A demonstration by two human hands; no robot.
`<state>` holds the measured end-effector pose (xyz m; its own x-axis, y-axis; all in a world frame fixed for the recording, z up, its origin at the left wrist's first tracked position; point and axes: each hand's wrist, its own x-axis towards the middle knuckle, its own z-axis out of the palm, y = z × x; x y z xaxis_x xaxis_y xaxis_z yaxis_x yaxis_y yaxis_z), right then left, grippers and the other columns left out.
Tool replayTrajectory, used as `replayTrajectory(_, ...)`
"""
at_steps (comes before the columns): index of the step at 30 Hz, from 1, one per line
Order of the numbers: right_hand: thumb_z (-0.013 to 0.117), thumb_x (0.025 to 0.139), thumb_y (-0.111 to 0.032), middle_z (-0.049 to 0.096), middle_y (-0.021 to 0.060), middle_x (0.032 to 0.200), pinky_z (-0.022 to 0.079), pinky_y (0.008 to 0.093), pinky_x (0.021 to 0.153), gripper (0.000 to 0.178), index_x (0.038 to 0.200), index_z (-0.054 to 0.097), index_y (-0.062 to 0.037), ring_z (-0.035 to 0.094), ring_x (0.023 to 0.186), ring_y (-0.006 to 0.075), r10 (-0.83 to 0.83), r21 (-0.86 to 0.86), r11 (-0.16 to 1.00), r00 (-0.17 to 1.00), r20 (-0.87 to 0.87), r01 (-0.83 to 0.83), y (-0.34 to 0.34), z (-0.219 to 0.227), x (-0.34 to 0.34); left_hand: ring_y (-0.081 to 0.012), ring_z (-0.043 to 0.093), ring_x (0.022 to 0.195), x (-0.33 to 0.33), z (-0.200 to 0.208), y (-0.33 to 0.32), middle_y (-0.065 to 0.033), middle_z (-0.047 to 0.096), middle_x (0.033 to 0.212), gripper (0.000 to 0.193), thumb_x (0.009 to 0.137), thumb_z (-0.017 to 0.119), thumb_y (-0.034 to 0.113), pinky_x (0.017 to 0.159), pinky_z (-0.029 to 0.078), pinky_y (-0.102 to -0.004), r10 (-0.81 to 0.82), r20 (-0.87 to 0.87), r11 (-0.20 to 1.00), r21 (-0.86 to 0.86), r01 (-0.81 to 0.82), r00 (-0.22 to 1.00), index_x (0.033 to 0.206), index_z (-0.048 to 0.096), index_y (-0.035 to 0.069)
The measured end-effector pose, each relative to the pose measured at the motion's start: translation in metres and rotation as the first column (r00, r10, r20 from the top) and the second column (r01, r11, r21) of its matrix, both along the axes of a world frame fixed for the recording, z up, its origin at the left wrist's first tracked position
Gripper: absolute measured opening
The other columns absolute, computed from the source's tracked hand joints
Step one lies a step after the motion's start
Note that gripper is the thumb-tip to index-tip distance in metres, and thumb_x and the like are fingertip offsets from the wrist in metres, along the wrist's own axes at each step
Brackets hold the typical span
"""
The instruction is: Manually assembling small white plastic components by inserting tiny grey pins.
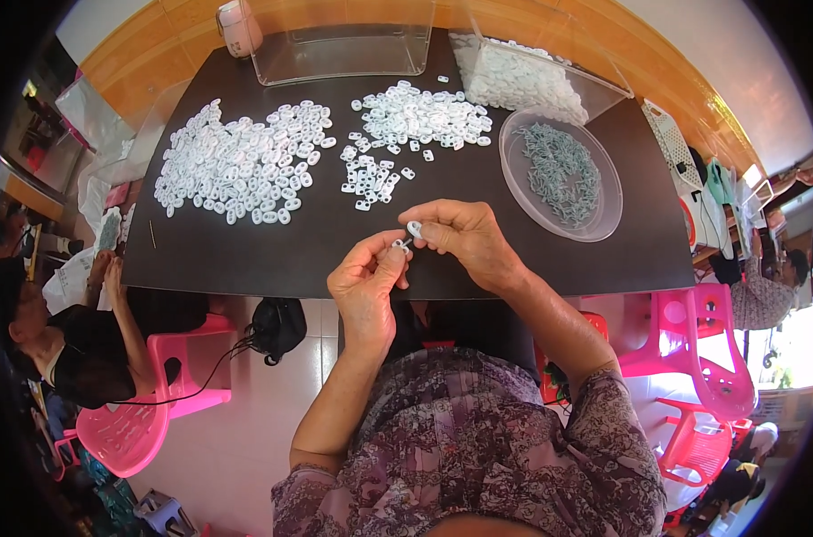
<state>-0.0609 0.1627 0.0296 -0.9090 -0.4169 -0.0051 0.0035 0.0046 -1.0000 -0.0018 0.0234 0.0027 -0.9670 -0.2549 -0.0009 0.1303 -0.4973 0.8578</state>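
Observation:
Over the front edge of the dark table point(326, 259), my two hands meet at the fingertips. My left hand point(363, 291) pinches a small white plastic piece point(401, 245). In my right hand point(478, 246), thumb and forefinger grip a white oval piece point(415, 229). Something small and dark shows between the two pieces, too small to name. Beyond my hands lies a small group of white two-holed pieces point(369, 181), with a larger pile of white pieces point(429, 116) behind it. A wide heap of white oval pieces point(236, 161) spreads on the left.
A round clear tray point(609, 192) at right holds many thin grey-green pieces. Clear boxes point(339, 72) stand at the back, one with white pieces point(523, 80). A pink container point(239, 29) is back left. Pink chairs point(192, 358) and another person point(75, 331) are beside the table.

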Motion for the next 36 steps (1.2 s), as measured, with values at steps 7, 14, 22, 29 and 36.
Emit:
replayTrajectory(7, 0.06, 0.083, -0.009, 0.063, 0.0037, 0.078, 0.04, 0.0189, 0.06, 0.02, 0.1, 0.065, 0.0015, 0.055, 0.071, 0.0067, 0.034, -0.032, 0.999, 0.996, 0.082, -0.031, 0.008, -0.001, -0.001, -0.0092, 0.053, 0.059, 0.002, 0.008, -0.001, -0.0081, 0.063, 0.078, 0.014, 0.084, 0.059, -0.002, 0.05, 0.041, -0.02, -0.03, 0.025, 0.999, -0.011, 0.031, 0.999, 0.096, 0.063, -0.006)
replayTrajectory(14, 0.062, 0.083, -0.007, 0.065, 0.0043, 0.081, 0.041, 0.0191, 0.059, 0.017, 0.098, 0.065, 0.0012, 0.057, 0.072, 0.0068, 0.006, -0.079, 0.997, 0.998, 0.069, 0.0, 0.008, -0.004, 0.001, -0.0053, 0.051, 0.057, 0.005, 0.011, 0.002, -0.0053, 0.062, 0.075, 0.014, 0.083, 0.06, -0.001, 0.048, 0.04, -0.0168, 0.021, 0.087, 0.997, -0.078, -0.014, 0.996, 0.096, 0.063, -0.006)
replayTrajectory(22, 0.061, 0.083, -0.002, 0.065, 0.0055, 0.082, 0.046, 0.0204, 0.064, 0.015, 0.096, 0.065, 0.0033, 0.058, 0.073, 0.0083, -0.024, -0.052, 0.998, 0.999, -0.03, 0.023, 0.002, -0.007, 0.004, -0.0022, 0.048, 0.057, 0.006, 0.007, 0.003, -0.0028, 0.061, 0.074, 0.013, 0.083, 0.061, 0.0, 0.048, 0.038, -0.0156, 0.044, 0.098, 0.993, -0.113, -0.032, 0.994, 0.094, 0.063, -0.005)
replayTrajectory(29, 0.061, 0.083, 0.0, 0.066, 0.0068, 0.084, 0.049, 0.0229, 0.072, 0.014, 0.096, 0.065, 0.0043, 0.06, 0.078, 0.01, -0.037, -0.011, 0.999, 0.996, -0.086, 0.036, 0.0, -0.007, 0.005, -0.0065, 0.053, 0.061, 0.007, 0.003, 0.003, -0.0069, 0.063, 0.078, 0.011, 0.084, 0.059, -0.001, 0.048, 0.04, -0.0175, 0.049, 0.075, 0.992, -0.121, -0.04, 0.996, 0.093, 0.063, -0.006)
replayTrajectory(36, 0.062, 0.084, -0.001, 0.066, 0.0066, 0.085, 0.05, 0.0224, 0.072, 0.013, 0.096, 0.065, 0.0042, 0.061, 0.079, 0.0091, -0.046, 0.025, 0.999, 0.993, -0.108, 0.049, -0.003, -0.007, 0.009, -0.0056, 0.052, 0.06, 0.008, 0.002, 0.003, -0.0058, 0.063, 0.078, 0.011, 0.084, 0.059, -0.001, 0.048, 0.04, -0.0171, 0.057, 0.067, 0.991, -0.129, -0.048, 0.996, 0.093, 0.063, -0.006)
